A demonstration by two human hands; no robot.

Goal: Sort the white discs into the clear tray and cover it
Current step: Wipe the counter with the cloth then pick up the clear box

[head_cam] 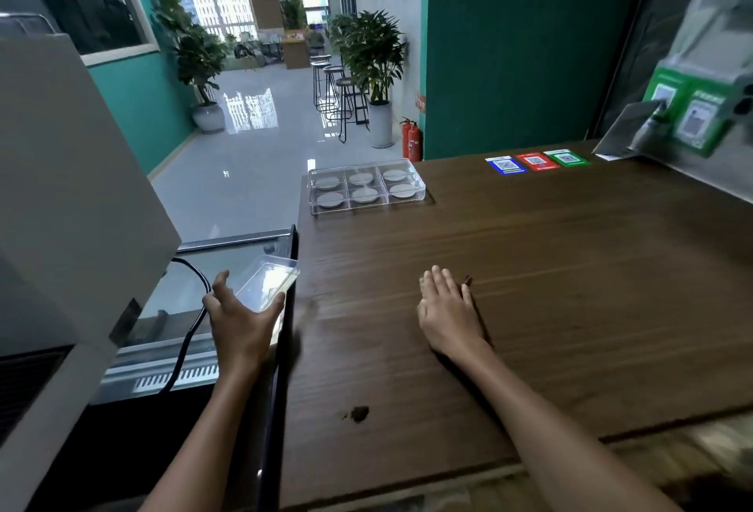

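The left hand (240,320) is held out past the left edge of the wooden table (529,287), above a glass-topped cabinet (195,291). Its forearm runs up from the lower edge of the view, the wrist roughly straight, the back of the hand turned up. The grip is closed on a clear lid (267,281): the thumb is spread to the lid's left side and the fingers are curled under its near right corner. The lid is carried tilted, with its far end toward the table edge.

The right hand (448,308) is laid flat on the table, palm down, fingers straight and close together and pointing away from the person; nothing is held, the grip being open. Its forearm is stretched diagonally from the lower right.

The clear tray (366,207) is set at the table's far left corner, well apart from both hands. It is divided into six compartments, and one white disc (364,194) is seen in each. No cover is on it.

Three coloured cards (538,162) are laid flat at the table's far side.
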